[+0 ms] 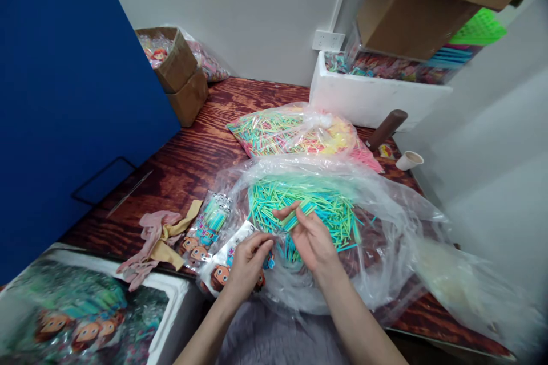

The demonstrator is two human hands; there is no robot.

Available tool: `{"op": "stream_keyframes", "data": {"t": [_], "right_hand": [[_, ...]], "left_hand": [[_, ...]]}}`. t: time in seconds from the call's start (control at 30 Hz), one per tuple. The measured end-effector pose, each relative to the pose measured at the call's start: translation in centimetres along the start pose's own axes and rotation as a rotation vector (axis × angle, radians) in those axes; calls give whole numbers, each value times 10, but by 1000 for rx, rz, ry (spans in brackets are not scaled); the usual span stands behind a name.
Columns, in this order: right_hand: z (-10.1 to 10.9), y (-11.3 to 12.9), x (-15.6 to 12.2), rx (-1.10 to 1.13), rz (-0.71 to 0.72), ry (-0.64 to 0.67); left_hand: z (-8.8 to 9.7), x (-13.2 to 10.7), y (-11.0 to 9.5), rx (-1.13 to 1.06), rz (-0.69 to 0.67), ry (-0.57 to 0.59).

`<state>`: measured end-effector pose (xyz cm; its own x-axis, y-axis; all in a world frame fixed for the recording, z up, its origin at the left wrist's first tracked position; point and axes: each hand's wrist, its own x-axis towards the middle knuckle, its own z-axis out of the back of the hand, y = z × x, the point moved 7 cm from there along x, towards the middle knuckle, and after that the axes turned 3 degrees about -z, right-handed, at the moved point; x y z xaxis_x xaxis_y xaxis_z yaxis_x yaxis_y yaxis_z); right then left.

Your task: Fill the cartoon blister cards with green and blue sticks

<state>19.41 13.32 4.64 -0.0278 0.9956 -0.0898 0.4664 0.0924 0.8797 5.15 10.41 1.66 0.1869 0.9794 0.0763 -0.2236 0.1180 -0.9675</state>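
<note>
Cupped over the open clear plastic bag point(387, 222), my right hand point(314, 239) is closed around a small bundle of thin green and blue sticks point(303, 211). A loose heap of the same sticks point(274, 197) fills the bag's opening. My left hand point(250, 259) is just left of it, thumb and fingers pinched together; whatever is between the fingertips is too small to make out. Partly beneath that hand is a printed packet point(220, 275) with cartoon faces. Beside it are several filled packets point(209, 219) showing sticks through clear film.
Pink and yellow gloves point(160, 234) lie left. A foam box point(171, 302) of packets stands front left. Behind are a tied bag of multicoloured sticks point(274, 125), a brown cylinder point(387, 130), a paper cup point(410, 160) and another foam box point(372, 97). A blue panel point(77, 80) borders the left.
</note>
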Motion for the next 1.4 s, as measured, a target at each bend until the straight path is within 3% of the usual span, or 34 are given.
{"op": "stream_keyframes", "data": {"t": [0.13, 0.33, 0.5, 0.67, 0.8, 0.97, 1.07, 1.4], "right_hand": [[3, -11, -7, -8, -118, -18], [-12, 0, -22, -240, -170, 77], [-15, 17, -35, -504, 67, -14], [-28, 7, -43, -848, 147, 83], [-31, 7, -46, -851, 202, -2], [-49, 0, -45, -858, 204, 118], [-49, -1, -44, -795, 179, 89], [-58, -8, -38, -757, 93, 200]], "left_hand": [[-2, -2, 3, -45, 11, 5], [0, -5, 8, -141, 16, -90], [2, -7, 9, -235, 42, -149], [5, -7, 11, -326, 110, -131], [12, -11, 13, -374, 162, -119], [23, -14, 6, -367, 152, -110], [28, -15, 8, -373, 172, -129], [39, -13, 14, -458, 203, -211]]}}
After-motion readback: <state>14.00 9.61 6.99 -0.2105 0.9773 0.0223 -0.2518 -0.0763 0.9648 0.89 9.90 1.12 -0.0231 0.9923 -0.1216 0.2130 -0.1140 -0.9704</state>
